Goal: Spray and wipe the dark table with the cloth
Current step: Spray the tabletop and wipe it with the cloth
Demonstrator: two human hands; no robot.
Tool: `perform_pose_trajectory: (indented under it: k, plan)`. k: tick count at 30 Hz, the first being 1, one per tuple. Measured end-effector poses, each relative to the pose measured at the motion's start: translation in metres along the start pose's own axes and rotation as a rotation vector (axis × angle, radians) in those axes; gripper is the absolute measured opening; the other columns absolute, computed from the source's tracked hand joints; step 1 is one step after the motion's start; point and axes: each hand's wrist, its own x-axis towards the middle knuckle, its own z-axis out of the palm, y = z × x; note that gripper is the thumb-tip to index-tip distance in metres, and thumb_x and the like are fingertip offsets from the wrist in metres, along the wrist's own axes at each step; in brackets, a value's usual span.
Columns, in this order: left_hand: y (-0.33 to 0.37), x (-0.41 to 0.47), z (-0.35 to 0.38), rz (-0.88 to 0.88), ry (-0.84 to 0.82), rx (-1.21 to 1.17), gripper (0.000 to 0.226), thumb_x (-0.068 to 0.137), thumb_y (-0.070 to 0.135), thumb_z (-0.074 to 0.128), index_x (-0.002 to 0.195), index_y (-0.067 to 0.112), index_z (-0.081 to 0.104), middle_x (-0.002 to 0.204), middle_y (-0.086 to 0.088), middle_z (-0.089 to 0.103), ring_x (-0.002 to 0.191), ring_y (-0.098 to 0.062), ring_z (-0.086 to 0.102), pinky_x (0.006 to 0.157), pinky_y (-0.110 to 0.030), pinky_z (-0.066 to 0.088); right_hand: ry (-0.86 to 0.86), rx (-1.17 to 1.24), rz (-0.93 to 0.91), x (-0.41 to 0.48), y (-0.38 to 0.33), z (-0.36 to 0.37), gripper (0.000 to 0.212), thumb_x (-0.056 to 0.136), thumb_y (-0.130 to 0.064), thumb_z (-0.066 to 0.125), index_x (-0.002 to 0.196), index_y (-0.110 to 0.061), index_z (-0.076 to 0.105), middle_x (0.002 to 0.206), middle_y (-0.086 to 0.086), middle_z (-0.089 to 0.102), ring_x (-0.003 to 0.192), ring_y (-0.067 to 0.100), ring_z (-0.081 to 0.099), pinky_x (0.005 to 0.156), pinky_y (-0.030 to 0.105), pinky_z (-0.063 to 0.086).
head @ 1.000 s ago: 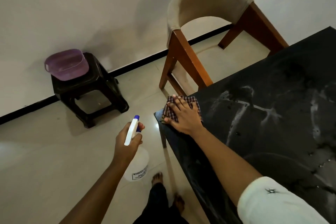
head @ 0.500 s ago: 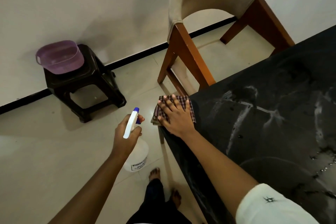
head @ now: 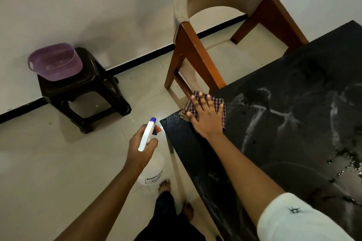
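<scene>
Pressing down flat and spread, the right hand [head: 205, 118] pins the checked cloth [head: 221, 103] on the dark table [head: 293, 84] at its left corner, one fold over the far edge; the left hand [head: 141, 150] curls round the spray bottle [head: 151, 171] by its neck, off the table. Cloth looks soft, light, probably damp: best driven under a flat palm. Hand hides most of it; bottle label unreadable; table cut off at right.
</scene>
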Motion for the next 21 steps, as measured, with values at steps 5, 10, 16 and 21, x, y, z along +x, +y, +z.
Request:
perform_pose_trajectory:
  k: [5, 10, 16, 21]
  plan:
    - [0.004, -0.005, -0.001, 0.05, -0.034, -0.028, 0.031, 0.075, 0.007, 0.054, 0.101, 0.02, 0.063, 0.099, 0.012, 0.066, 0.096, -0.007, 0.062, 0.074, -0.028, 0.057, 0.015, 0.042, -0.302, -0.132, -0.025, 0.029, 0.066, 0.094, -0.063, 0.023, 0.152, -0.032, 0.017, 0.159, -0.002, 0.015, 0.146, 0.024, 0.016, 0.112, 0.055, 0.002]
    - [0.004, -0.007, -0.002, 0.057, -0.046, 0.009, 0.029, 0.078, 0.005, 0.058, 0.103, 0.018, 0.063, 0.096, 0.016, 0.066, 0.097, -0.002, 0.061, 0.071, -0.014, 0.053, 0.009, -0.097, -0.42, -0.106, 0.001, 0.016, 0.072, 0.089, -0.069, 0.03, 0.151, -0.034, 0.019, 0.158, -0.003, 0.019, 0.144, 0.02, 0.022, 0.114, 0.055, 0.005]
    - [0.006, -0.01, 0.004, 0.024, -0.007, 0.047, 0.032, 0.082, -0.007, 0.062, 0.107, 0.012, 0.061, 0.098, 0.01, 0.063, 0.092, 0.008, 0.058, 0.061, -0.001, 0.046, -0.041, -0.071, -0.023, 0.004, 0.025, -0.008, 0.08, 0.083, -0.078, 0.01, 0.151, -0.037, -0.004, 0.16, -0.004, -0.01, 0.146, 0.021, -0.013, 0.108, 0.057, -0.017]
    - [0.006, -0.024, 0.008, 0.029, -0.012, 0.021, 0.029, 0.077, 0.005, 0.059, 0.105, 0.011, 0.062, 0.1, 0.01, 0.065, 0.096, 0.005, 0.059, 0.069, -0.005, 0.049, -0.036, -0.011, -0.329, -0.1, -0.002, 0.013, 0.084, 0.086, -0.077, 0.018, 0.153, -0.029, 0.005, 0.161, -0.001, -0.009, 0.147, 0.022, -0.009, 0.111, 0.063, 0.0]
